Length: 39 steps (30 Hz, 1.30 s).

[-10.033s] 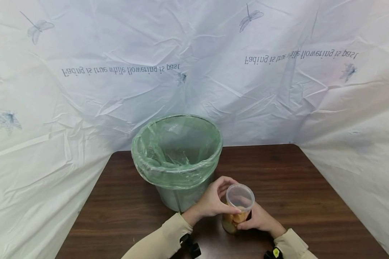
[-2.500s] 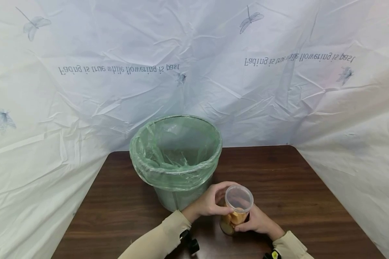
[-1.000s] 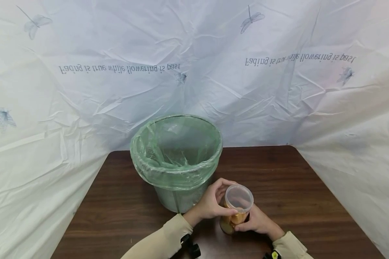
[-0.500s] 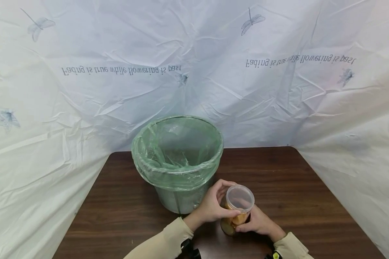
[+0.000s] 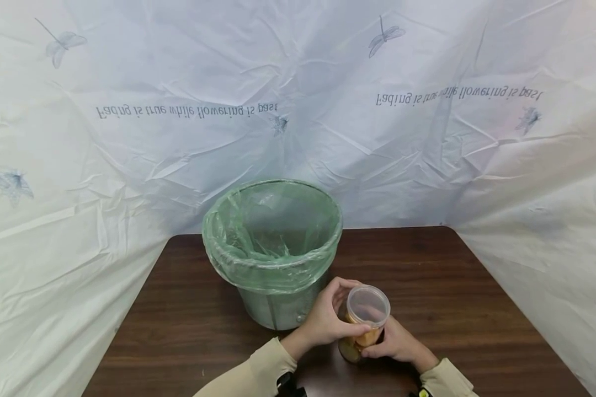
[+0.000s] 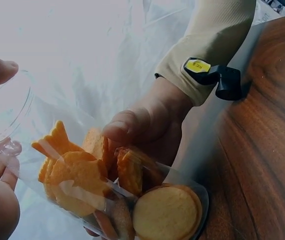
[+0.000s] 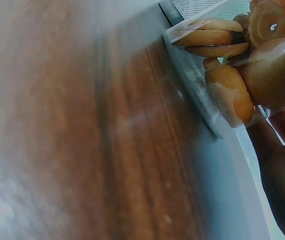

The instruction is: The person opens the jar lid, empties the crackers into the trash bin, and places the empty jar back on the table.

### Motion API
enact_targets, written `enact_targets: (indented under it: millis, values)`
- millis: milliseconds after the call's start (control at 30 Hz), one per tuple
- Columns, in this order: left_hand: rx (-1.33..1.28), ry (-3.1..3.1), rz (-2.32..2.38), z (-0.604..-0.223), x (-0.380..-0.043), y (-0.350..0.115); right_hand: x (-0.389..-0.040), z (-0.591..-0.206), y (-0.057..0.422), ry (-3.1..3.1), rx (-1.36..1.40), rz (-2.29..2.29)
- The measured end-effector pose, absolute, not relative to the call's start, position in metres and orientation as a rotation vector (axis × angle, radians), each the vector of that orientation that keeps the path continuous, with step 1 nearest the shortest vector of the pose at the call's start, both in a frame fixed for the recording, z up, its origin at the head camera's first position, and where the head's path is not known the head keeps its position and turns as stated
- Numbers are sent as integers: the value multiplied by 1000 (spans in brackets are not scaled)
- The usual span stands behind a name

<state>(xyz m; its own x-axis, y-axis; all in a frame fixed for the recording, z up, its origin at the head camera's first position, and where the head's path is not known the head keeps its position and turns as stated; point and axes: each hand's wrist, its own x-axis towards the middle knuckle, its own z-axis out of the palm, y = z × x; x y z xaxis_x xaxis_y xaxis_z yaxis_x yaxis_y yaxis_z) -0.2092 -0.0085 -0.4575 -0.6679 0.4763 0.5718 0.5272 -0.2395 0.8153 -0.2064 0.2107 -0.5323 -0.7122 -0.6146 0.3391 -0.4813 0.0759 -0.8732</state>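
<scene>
A clear plastic jar of cookies (image 5: 361,331) is held between both hands, right of the bin, low over the table. Its round, see-through top (image 5: 368,305) faces up toward the head camera; whether that is a separate lid is hard to tell. My left hand (image 5: 328,317) grips around the top, thumb on the near side and fingers behind. Lower down, my right hand (image 5: 397,342) holds the body from the right. In the left wrist view, several golden cookies (image 6: 80,182) show through the wall. I cannot tell whether the jar's base (image 7: 192,80) touches the table.
A mesh bin (image 5: 283,309) lined with a green plastic bag (image 5: 273,275) stands just left of the hands, close to the left forearm. The brown wooden table (image 5: 457,286) is enclosed by white printed sheeting (image 5: 298,66) behind and at both sides.
Both hands keep the same grip on the jar in almost the same place. The head view has shifted slightly.
</scene>
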Motion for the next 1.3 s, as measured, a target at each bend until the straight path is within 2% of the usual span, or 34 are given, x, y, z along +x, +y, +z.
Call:
enact_targets:
  millis: [400, 800, 1100, 1300]
  values:
    - [-1228, -1906, -2094, -432, -192, -12, -206, -534, 210, 2208, -1139, -1739]
    - [-1209, -1868, -2077, -431, -190, -7, -206, -533, 210, 2189, -1166, -1735]
    - [-1215, -1912, -2025, -452, -203, -3, -205, -534, 209, 2195, -1162, -1739]
    - [-1209, -2028, -1997, -451, -203, -5, -205, -536, 210, 2252, -1210, -1723]
